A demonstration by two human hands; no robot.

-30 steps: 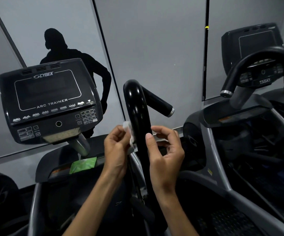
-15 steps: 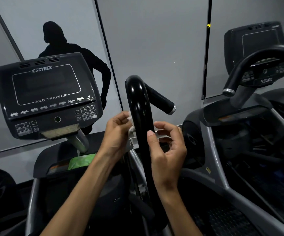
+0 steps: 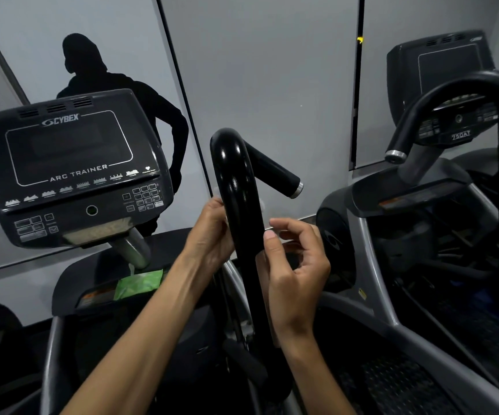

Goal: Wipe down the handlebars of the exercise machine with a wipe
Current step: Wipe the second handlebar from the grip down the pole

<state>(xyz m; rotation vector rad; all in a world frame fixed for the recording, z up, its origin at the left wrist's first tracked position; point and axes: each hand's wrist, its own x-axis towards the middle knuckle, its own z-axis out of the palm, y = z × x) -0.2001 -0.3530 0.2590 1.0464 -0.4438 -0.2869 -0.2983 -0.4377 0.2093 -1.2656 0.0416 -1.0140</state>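
Note:
The glossy black handlebar (image 3: pixel 236 187) rises in the middle and hooks over to a steel-capped end (image 3: pixel 296 188). My left hand (image 3: pixel 212 232) is curled against the bar's left side and pinches the white wipe (image 3: pixel 216 193). Only a sliver of the wipe shows above the fingers, with a faint white edge behind the bar on the right. My right hand (image 3: pixel 296 265) is at the bar's right side, thumb tip on the bar and fingers loosely curled, with nothing visible in them.
The Cybex Arc Trainer console (image 3: pixel 71 172) stands at the left, with a green wipe packet (image 3: pixel 139 284) on the tray below it. A second machine's curved handlebar (image 3: pixel 439 100) and console (image 3: pixel 442 67) are at the right. A grey wall lies behind.
Both hands have slid upward along the handlebar. The wipe, plainly visible at the left hand a second ago, is now mostly hidden behind the bar and fingers.

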